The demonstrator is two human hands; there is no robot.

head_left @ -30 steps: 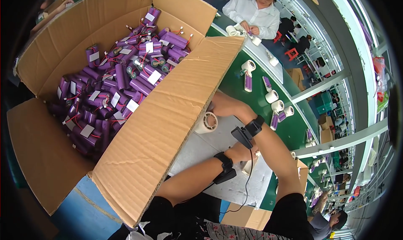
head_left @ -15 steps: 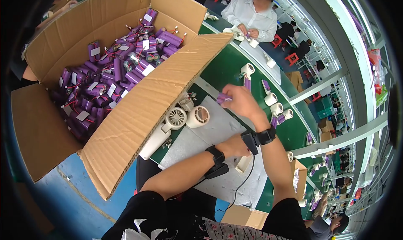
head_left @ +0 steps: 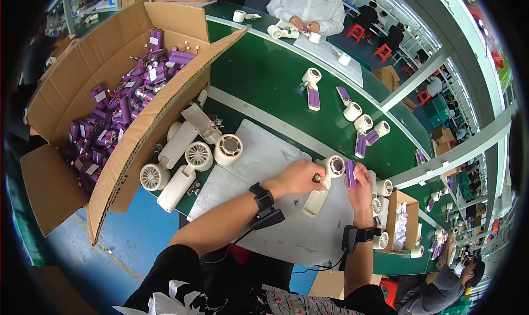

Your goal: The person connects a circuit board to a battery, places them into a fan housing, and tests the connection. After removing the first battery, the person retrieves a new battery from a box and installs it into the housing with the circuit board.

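My left hand (head_left: pixel 299 178) is closed on a white handheld fan housing (head_left: pixel 315 203), its round head up and its open, hollow handle slanting down toward me. A small dark round part (head_left: pixel 317 178) shows at the left fingertips; its kind is unclear. Just right of the fan head, my right hand (head_left: pixel 361 184) pinches a purple battery pack (head_left: pixel 350 174) held upright. The pack is close to the fan head; whether they touch I cannot tell. Beneath both hands lies a grey work mat (head_left: pixel 242 174) on the green table (head_left: pixel 259 61).
A large cardboard box (head_left: pixel 149 144) of purple battery packs stands at left. White fans (head_left: pixel 198 156) lie beside it. Several fan housings with purple packs (head_left: pixel 313 98) sit farther along the table. At right is a small carton (head_left: pixel 392 227) with white scraps. A person in white (head_left: pixel 306 9) works opposite.
My right hand has come nearer and to the right, bringing the purple battery pack beside the fan head. The fan housing in my left hand now shows fully. The view has shifted.
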